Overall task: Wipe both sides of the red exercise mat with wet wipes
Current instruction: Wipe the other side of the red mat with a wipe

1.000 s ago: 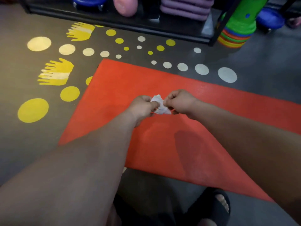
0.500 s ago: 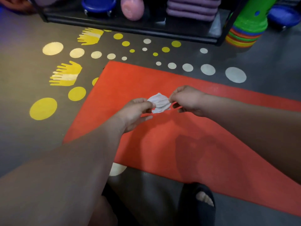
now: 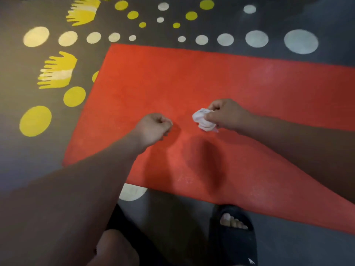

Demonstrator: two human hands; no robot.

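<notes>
On the far left, a big yellow dot (image 3: 35, 120) was painted on the dark floor (image 3: 307, 252); just above it was a yellow hand print (image 3: 56, 71), and a second hand print (image 3: 82, 12) sat higher up near the top edge; small yellow and white dots ran in rows between them.

The red mat (image 3: 172, 83) lay flat on the floor and stretched from the middle out past the right side; its left corner covered part of a small yellow dot, and its near edge covered part of a white dot (image 3: 132, 191).

The left hand (image 3: 153, 129) was over the mat with its fingers curled into a fist; it held nothing.

A little to the right was the white wipe (image 3: 201, 120), all scrunched up; the right hand (image 3: 226, 115) pinched it between thumb and fingers, above the mat; I could not tell if the wipe touched the mat.

Lower down, a foot in a black sandal (image 3: 233, 244) stood on the floor, just next to the mat's near edge; the toes (image 3: 232, 221) peeked out.

At the top right was the biggest white dot (image 3: 300, 41).
</notes>
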